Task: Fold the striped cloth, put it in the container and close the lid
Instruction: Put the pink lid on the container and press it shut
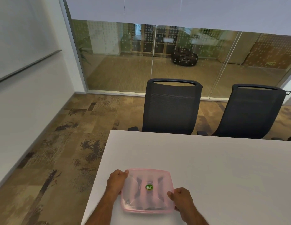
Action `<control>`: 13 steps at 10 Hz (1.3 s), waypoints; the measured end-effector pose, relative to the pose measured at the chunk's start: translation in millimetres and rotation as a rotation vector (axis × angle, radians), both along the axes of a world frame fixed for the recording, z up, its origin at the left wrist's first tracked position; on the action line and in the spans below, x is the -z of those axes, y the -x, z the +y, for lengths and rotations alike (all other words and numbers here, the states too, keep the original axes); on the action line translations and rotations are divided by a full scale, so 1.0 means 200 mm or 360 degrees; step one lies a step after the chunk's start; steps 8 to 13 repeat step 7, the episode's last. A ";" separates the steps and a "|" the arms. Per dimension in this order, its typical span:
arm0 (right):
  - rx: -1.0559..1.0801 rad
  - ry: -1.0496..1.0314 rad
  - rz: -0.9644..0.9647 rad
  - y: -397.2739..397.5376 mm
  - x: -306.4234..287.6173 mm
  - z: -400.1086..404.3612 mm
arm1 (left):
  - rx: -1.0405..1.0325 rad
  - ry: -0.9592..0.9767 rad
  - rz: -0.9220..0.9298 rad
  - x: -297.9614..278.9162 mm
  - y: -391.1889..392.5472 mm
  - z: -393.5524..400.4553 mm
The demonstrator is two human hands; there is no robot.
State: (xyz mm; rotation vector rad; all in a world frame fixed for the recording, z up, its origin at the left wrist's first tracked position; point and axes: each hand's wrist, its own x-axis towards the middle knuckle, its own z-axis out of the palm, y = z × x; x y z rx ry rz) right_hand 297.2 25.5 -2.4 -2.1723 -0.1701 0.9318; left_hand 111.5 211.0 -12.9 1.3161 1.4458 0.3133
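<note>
A square container with a pink translucent lid rests near the front left of the white table. The lid lies on top and carries a round green sticker. Dark stripes of the striped cloth show through the lid, inside the container. My left hand grips the lid's far left corner and left edge. My right hand grips the lid's near right edge, thumb on top.
Two dark mesh office chairs stand at the table's far side. The table's left edge drops to patterned carpet. A glass wall closes the room behind the chairs; a white wall is at left.
</note>
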 end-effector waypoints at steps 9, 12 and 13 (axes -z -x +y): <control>-0.0101 0.0070 -0.0118 0.06 -0.04 -0.04 | 0.0179 -0.0361 0.0336 0.01 0.01 -0.05; -0.0101 0.0070 -0.0118 0.06 -0.04 -0.04 | 0.0179 -0.0361 0.0336 0.01 0.01 -0.05; -0.0101 0.0070 -0.0118 0.06 -0.04 -0.04 | 0.0179 -0.0361 0.0336 0.01 0.01 -0.05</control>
